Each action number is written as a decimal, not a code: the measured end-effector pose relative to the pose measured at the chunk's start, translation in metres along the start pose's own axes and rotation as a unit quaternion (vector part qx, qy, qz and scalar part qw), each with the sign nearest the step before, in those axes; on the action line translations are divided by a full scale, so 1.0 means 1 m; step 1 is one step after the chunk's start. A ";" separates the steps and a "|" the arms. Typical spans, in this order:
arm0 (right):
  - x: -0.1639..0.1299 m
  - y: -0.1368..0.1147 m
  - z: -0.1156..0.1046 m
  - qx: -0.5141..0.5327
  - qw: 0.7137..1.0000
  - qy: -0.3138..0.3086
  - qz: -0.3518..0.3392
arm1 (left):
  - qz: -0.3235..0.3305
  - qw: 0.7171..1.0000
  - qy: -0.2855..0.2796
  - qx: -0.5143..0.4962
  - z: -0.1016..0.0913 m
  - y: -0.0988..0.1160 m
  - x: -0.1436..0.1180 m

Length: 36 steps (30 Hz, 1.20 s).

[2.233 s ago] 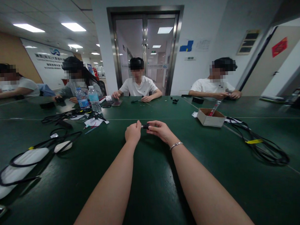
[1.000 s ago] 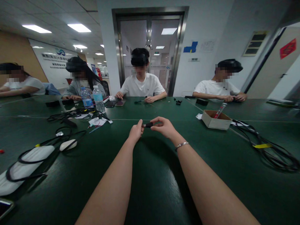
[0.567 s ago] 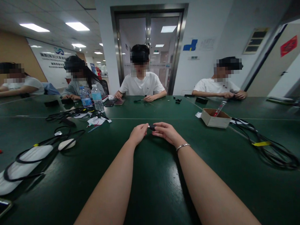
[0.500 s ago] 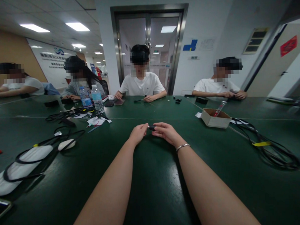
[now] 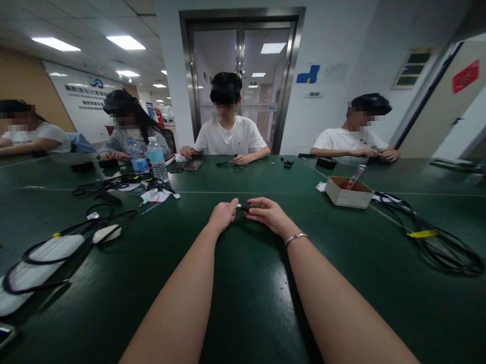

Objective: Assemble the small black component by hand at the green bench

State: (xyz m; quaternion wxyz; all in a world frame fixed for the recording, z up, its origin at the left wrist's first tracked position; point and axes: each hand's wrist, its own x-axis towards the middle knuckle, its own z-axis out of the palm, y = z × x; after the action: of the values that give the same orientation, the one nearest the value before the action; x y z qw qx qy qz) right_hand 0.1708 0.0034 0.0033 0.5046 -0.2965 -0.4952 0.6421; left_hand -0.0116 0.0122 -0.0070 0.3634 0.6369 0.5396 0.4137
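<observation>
A slim black rod-like piece with a silvery end [image 5: 244,207] lies level between my two hands, just above the green table [image 5: 247,289]. The fingertips of my left hand [image 5: 222,216] are pinched at its silvery end. My right hand [image 5: 271,215], with a bracelet on its wrist, has its fingers closed round the black part. Fingers cover both ends, so I cannot tell what kind of piece it is.
To the left lie black cables [image 5: 32,258], a white elongated object [image 5: 49,260], paper scraps [image 5: 157,196] and two water bottles [image 5: 157,161]. At right are an open carton [image 5: 350,197] and a coiled cable [image 5: 447,245]. Several people sit across the table.
My left fingertips have shifted slightly left, and a bit more of the piece's silvery end shows between my hands. My right hand has hardly moved.
</observation>
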 end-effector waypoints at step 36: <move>0.000 0.001 -0.001 -0.001 1.000 0.002 -0.007 | 0.000 1.000 -0.008 0.003 0.002 -0.001 -0.001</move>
State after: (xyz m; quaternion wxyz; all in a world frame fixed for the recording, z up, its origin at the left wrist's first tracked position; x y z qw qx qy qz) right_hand 0.1720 0.0036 0.0023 0.5100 -0.2948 -0.4971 0.6371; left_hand -0.0104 0.0110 -0.0084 0.3656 0.6413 0.5378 0.4074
